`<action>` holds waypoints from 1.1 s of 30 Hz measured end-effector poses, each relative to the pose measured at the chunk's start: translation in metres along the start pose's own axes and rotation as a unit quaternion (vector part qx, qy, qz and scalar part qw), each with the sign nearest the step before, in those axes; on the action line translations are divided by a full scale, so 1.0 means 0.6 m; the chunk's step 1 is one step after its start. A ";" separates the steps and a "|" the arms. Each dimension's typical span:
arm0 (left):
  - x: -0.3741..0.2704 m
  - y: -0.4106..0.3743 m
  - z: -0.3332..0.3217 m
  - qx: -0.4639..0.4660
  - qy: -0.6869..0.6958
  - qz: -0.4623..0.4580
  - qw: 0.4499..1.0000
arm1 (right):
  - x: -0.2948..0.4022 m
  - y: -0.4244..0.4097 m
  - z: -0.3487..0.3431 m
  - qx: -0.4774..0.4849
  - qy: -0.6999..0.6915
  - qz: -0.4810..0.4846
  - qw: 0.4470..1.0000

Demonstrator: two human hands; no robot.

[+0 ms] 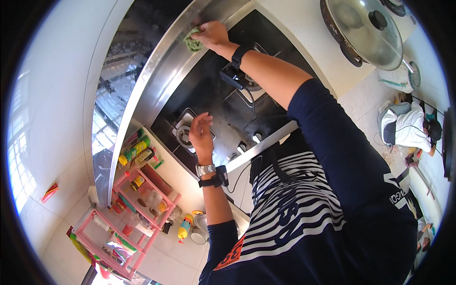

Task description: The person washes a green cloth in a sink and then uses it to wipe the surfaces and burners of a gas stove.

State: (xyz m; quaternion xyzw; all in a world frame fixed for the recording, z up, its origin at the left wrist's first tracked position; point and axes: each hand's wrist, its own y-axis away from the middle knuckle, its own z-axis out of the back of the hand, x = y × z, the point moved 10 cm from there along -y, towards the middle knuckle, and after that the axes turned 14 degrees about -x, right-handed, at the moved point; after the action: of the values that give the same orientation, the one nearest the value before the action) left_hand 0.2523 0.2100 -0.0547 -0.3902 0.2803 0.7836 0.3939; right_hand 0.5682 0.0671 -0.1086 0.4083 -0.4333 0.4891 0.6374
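Observation:
A crumpled green cloth (193,40) is in my right hand (214,35), held against the stainless-steel rim (162,69) of a range hood, at the top of the view. My left hand (201,130) holds nothing; its fingers are loosely curled and apart over the left burner (184,135) of a black glass gas cooktop (221,103). It wears a metal watch and a black strap at the wrist. Below my right forearm, which partly hides the right burner (251,85), is a small black device (231,76) with a cable. Control knobs (242,146) line the cooktop's front.
A large pan with a glass lid (351,32) stands on the right counter. Bottles (135,150) are left of the cooktop, near a pink plastic shelf rack (142,245) holding packets and containers. A person in a white shirt (404,124) is at the far right.

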 end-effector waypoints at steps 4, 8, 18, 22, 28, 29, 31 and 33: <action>0.008 0.011 0.012 -0.016 0.006 0.008 1.000 | 0.029 0.012 0.004 0.002 -0.021 0.013 1.000; -0.003 0.011 0.011 -0.024 -0.021 -0.023 0.999 | 0.005 -0.002 0.002 0.015 0.017 -0.023 0.999; -0.010 0.024 -0.001 -0.023 -0.020 -0.018 0.999 | 0.000 -0.012 0.016 -0.005 -0.011 -0.013 1.000; 0.002 0.034 0.009 -0.037 -0.013 -0.013 0.999 | 0.041 0.013 0.031 0.005 -0.060 -0.027 0.998; -0.007 0.032 -0.010 -0.028 -0.005 -0.021 0.999 | 0.016 -0.011 0.026 0.007 -0.011 -0.017 1.000; -0.004 0.032 -0.010 -0.029 0.000 -0.018 0.999 | 0.016 -0.010 0.026 0.006 -0.010 -0.015 1.000; 0.004 0.033 -0.009 -0.032 0.013 -0.011 0.999 | 0.025 -0.012 0.029 -0.010 -0.030 0.008 0.999; 0.013 0.035 -0.010 -0.029 0.020 -0.010 0.999 | 0.040 -0.008 0.028 -0.014 -0.014 0.030 0.999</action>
State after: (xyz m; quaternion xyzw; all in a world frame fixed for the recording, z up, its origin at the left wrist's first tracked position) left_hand 0.2341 0.1973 -0.0616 -0.4198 0.2615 0.7793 0.3847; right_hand 0.5735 0.0567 -0.0812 0.3930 -0.4606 0.4961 0.6223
